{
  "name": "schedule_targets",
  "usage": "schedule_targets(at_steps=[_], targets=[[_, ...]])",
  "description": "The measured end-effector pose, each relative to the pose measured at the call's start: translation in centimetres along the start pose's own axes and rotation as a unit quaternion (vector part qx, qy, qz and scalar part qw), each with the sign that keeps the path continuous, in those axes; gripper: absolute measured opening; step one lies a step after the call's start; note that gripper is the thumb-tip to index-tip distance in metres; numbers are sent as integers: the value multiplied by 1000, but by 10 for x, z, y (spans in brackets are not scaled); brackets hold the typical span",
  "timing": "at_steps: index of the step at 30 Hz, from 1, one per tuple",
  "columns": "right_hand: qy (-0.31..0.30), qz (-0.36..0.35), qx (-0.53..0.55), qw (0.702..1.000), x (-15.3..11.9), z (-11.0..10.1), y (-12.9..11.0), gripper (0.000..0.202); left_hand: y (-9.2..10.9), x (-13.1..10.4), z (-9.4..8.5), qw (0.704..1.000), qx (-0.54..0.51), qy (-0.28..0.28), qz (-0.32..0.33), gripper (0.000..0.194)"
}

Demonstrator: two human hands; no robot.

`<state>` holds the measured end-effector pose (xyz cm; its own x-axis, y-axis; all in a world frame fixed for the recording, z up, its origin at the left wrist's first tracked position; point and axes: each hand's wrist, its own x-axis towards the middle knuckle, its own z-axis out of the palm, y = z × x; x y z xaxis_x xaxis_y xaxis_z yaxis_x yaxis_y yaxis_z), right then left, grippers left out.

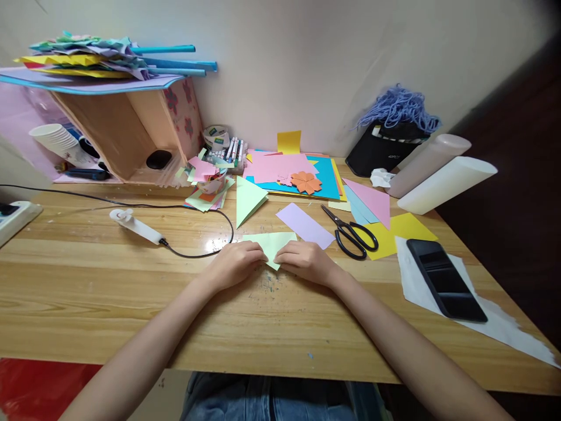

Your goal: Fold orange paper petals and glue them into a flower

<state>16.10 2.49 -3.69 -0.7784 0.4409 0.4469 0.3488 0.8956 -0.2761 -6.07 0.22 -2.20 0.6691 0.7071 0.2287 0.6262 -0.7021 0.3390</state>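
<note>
Paper, pale green, sits in the middle of the frame, and my left hand and right hand both pinch it. They cover its sides, so I cannot make out its whole shape.

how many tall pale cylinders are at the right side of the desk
2: a greyish cylinder beside the black pouch, and a white cylinder just right of it.
</note>
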Motion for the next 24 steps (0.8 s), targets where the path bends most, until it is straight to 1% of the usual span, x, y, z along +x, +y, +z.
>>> schedule_targets(at_steps=[4, 6, 8, 11, 13, 18, 21, 24], targets=[[-11, 67, 135, 989, 1, -3, 5, 13, 0, 1, 0, 998, -49, -6, -44, 18], [-9, 119, 178, 977, 2, -5, 5, 12, 1, 2, 1, 993, -82, 2, -80, 18], [0, 173, 196, 965, 4, -5, 4, 12, 2, 3, 2, 986, -113, 19, -121, 18], [19, 230, 186, 955, 7, -2, 3, 15, 5, 5, 4, 976, -133, 41, -169, 18], [22, 246, 168, 954, 7, 0, 3, 14, 7, 7, 5, 973, -127, 53, -186, 19], [12, 273, 123, 954, 6, 2, 2, 17, 11, 9, 9, 970, -102, 69, -208, 18], [16, 301, 91, 949, 7, 5, 0, 18, 15, 9, 12, 968, -86, 87, -219, 17], [20, 311, 49, 949, 9, 9, -1, 17, 17, 10, 16, 966, -66, 104, -228, 16]])
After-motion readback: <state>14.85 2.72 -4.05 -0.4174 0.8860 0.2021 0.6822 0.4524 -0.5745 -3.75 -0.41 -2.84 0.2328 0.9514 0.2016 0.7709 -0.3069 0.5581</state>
